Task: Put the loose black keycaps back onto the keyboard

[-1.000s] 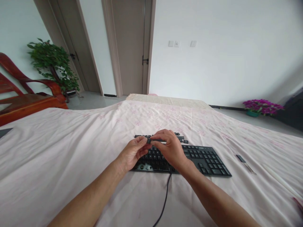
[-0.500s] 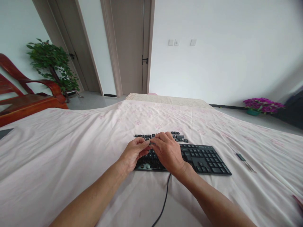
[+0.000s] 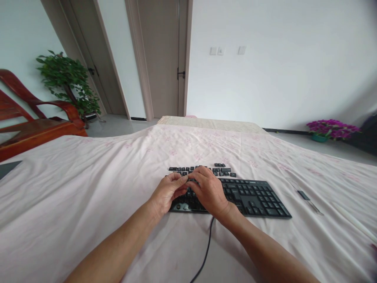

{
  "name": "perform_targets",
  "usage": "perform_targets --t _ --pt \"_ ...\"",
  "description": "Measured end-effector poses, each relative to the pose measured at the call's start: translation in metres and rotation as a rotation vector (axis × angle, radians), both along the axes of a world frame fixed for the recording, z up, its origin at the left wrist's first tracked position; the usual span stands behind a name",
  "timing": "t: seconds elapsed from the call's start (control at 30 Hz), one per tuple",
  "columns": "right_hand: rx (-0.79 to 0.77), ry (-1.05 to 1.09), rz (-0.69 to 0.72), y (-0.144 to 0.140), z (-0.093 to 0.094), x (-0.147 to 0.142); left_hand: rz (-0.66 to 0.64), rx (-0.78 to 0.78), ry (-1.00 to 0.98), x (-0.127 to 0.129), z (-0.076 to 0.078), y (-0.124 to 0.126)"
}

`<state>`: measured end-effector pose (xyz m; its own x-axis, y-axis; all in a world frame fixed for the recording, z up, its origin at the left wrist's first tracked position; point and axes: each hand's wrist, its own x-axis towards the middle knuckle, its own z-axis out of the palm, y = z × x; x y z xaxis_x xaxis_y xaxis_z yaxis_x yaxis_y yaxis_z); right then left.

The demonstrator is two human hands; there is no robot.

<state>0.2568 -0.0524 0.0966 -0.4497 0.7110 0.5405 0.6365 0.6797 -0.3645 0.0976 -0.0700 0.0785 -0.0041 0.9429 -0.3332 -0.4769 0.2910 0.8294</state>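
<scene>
A black keyboard (image 3: 256,196) lies on the cloth, its lower left part stripped of keys. Over its left half, my left hand (image 3: 167,192) is closed, thumb and fingers pinched together. My right hand (image 3: 208,190) meets it there, also in a pinch, fingertips touching those of the left. Whatever sits between the fingertips is too small and covered to make out. Behind the keyboard lie loose black keycaps (image 3: 226,170) in rough rows, partly hidden by the hands. A black cable (image 3: 208,243) runs from the keyboard toward me.
To the right of the keyboard lies a thin tool with a dark handle (image 3: 304,195) and metal ends. A long pale stick (image 3: 353,222) is farther right. The wrinkled, flowered cloth (image 3: 118,173) spreads under everything. A dark flat object (image 3: 8,168) shows at the left edge.
The view has shifted slightly, so the scene sits a little to the right. Both hands keep their pinch over the keyboard, with the fingers only slightly moved.
</scene>
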Motion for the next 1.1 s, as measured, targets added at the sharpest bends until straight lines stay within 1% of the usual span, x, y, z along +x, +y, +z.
perform_targets --t 0.2,0.3,0.37,0.43,0.5,0.57,0.67,0.7,0.8,0.9,1.0,1.1 --pt "-0.043 0.081 0.062 0.004 -0.007 0.001 0.009 -0.008 -0.001 0.0 -0.002 0.001" --pt "-0.132 0.166 0.11 0.006 -0.011 0.0 0.0 -0.005 -0.007 0.0 -0.003 0.001" --pt "-0.263 0.289 0.135 0.008 -0.013 -0.001 -0.021 0.001 -0.01 -0.001 -0.002 0.001" --pt "-0.476 0.487 0.174 0.009 -0.014 -0.002 -0.047 0.023 -0.009 -0.001 0.0 0.0" --pt "-0.716 0.707 0.232 0.009 -0.014 -0.002 -0.042 0.054 0.001 -0.003 0.003 0.0" --pt "-0.903 0.892 0.3 0.008 -0.012 -0.002 0.002 0.077 0.024 -0.005 0.005 0.002" --pt "-1.098 1.098 0.391 0.003 -0.005 -0.002 0.088 0.118 0.104 -0.014 0.004 0.008" --pt "-1.163 1.152 0.412 0.002 -0.003 -0.003 0.111 0.145 0.155 -0.019 0.002 0.011" --pt "-1.325 1.261 0.433 -0.002 0.0 -0.004 0.219 0.221 0.399 -0.035 -0.005 0.021" --pt "-1.434 1.33 0.446 -0.004 -0.001 -0.005 0.307 0.234 0.575 -0.053 -0.017 0.032" --pt "-1.485 1.365 0.449 -0.004 -0.003 -0.006 0.357 0.243 0.708 -0.068 -0.032 0.039" --pt "-1.453 1.345 0.405 0.0 0.0 -0.001 0.32 0.25 0.818 -0.076 -0.046 0.04"
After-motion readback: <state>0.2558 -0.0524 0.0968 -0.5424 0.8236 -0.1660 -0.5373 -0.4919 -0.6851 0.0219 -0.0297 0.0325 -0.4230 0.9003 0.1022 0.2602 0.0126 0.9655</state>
